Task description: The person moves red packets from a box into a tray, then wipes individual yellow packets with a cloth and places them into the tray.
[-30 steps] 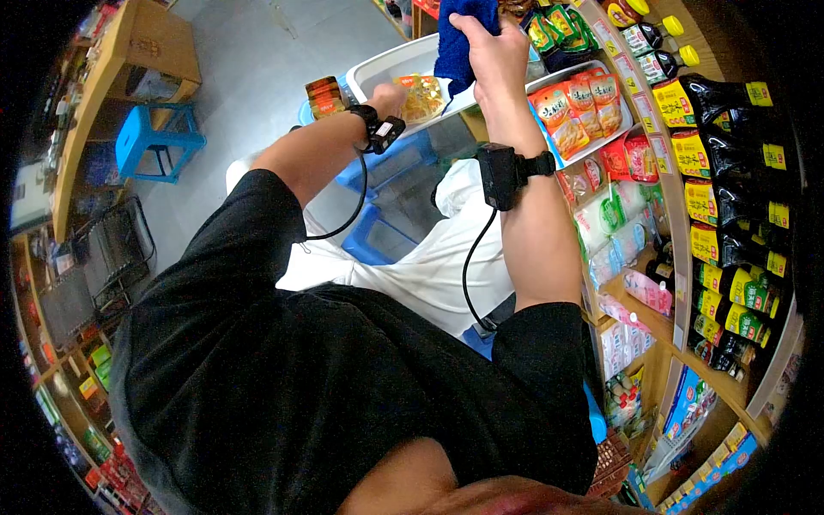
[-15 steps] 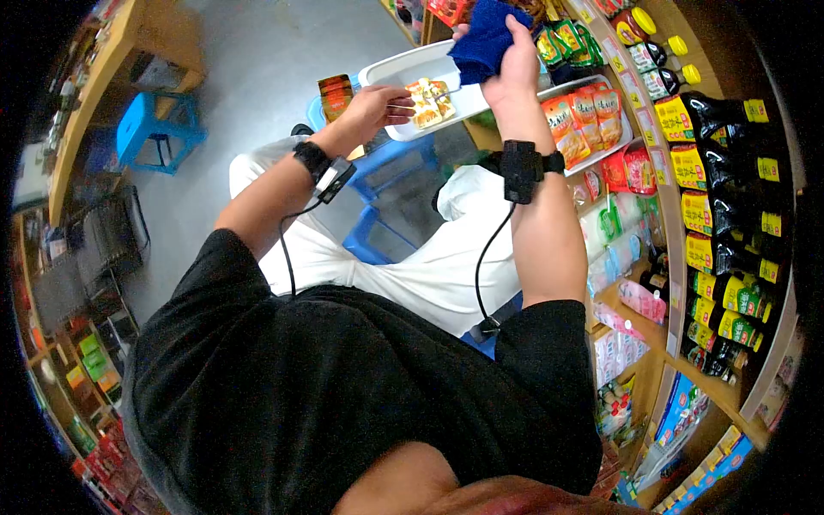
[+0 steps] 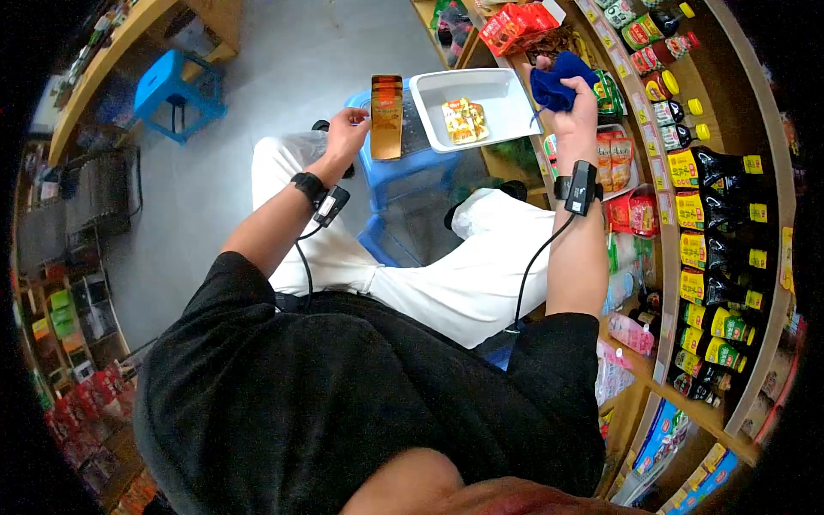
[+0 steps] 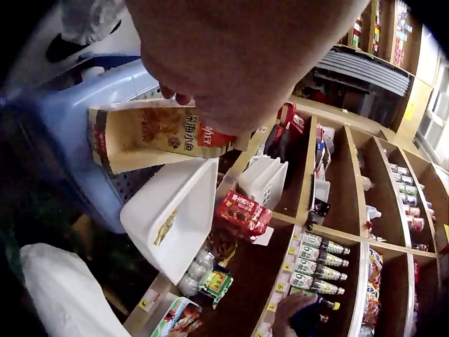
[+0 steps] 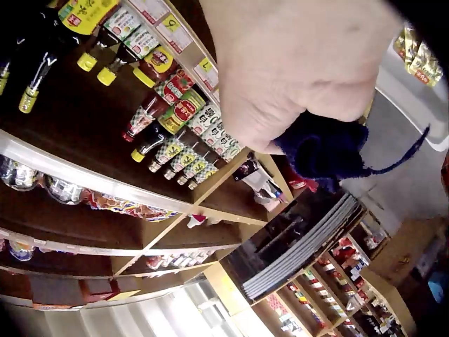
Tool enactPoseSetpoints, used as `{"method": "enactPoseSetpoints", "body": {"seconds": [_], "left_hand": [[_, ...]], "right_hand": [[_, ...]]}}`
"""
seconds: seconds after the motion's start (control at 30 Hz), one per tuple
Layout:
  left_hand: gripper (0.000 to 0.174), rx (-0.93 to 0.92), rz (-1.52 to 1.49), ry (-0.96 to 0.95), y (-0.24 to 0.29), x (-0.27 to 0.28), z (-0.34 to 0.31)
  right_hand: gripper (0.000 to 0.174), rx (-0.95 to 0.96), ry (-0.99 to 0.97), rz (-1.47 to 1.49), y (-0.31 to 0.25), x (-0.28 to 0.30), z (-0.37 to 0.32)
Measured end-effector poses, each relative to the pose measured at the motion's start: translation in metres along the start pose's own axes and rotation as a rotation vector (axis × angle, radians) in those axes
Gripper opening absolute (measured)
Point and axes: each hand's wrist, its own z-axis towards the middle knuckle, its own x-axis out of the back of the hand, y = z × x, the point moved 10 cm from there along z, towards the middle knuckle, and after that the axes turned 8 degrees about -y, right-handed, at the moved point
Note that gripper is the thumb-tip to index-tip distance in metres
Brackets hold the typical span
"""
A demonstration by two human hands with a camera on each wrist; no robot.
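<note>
My right hand (image 3: 577,112) grips a dark blue cloth (image 3: 556,81) beside the shelf, with a thin corner dangling. In the right wrist view the cloth (image 5: 319,151) bunches out below the knuckles. My left hand (image 3: 348,136) is at the left side of a tan and orange cardboard display box (image 3: 386,124), fingers loosely bent and fingertips right at its edge. The left wrist view shows that hand (image 4: 217,63) overlapping one end of the box (image 4: 158,133). Right of the box is a white plastic tray (image 3: 508,103) holding a yellow-and-white snack packet (image 3: 465,120).
A blue stool (image 3: 412,167) stands under the box, between the person's knees. Shelves with dark sauce bottles (image 3: 699,206) curve along the right. Red packs (image 3: 519,27) lie on the shelf behind the tray. Another blue stool (image 3: 180,90) is at the far left.
My left hand has moved from over the white tray to the left side of the display box. My right hand, still holding the cloth, has shifted right and away from the tray. The head view has shifted.
</note>
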Motion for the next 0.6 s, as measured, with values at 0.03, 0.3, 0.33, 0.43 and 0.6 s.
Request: {"method": "enactPoseSetpoints", "body": {"seconds": [0.03, 0.3, 0.33, 0.43, 0.6], "left_hand": [[0.031, -0.003, -0.007, 0.001, -0.001, -0.001, 0.000], [0.039, -0.233, 0.121, -0.017, 0.028, -0.002, 0.003], [0.041, -0.324, 0.247, -0.002, 0.035, -0.004, 0.002], [0.041, -0.350, 0.227, -0.025, 0.035, -0.007, 0.007], [0.042, -0.364, 0.311, -0.025, 0.040, -0.008, 0.011]], "right_hand": [[0.046, 0.029, 0.045, 0.007, -0.003, 0.002, -0.004], [0.045, 0.064, 0.017, -0.264, -0.020, 0.013, 0.001], [0.049, 0.074, 0.040, -0.295, -0.021, 0.014, 0.000], [0.048, 0.083, 0.081, -0.304, -0.020, 0.013, -0.002], [0.042, 0.099, 0.097, -0.332, -0.020, 0.017, 0.005]]}}
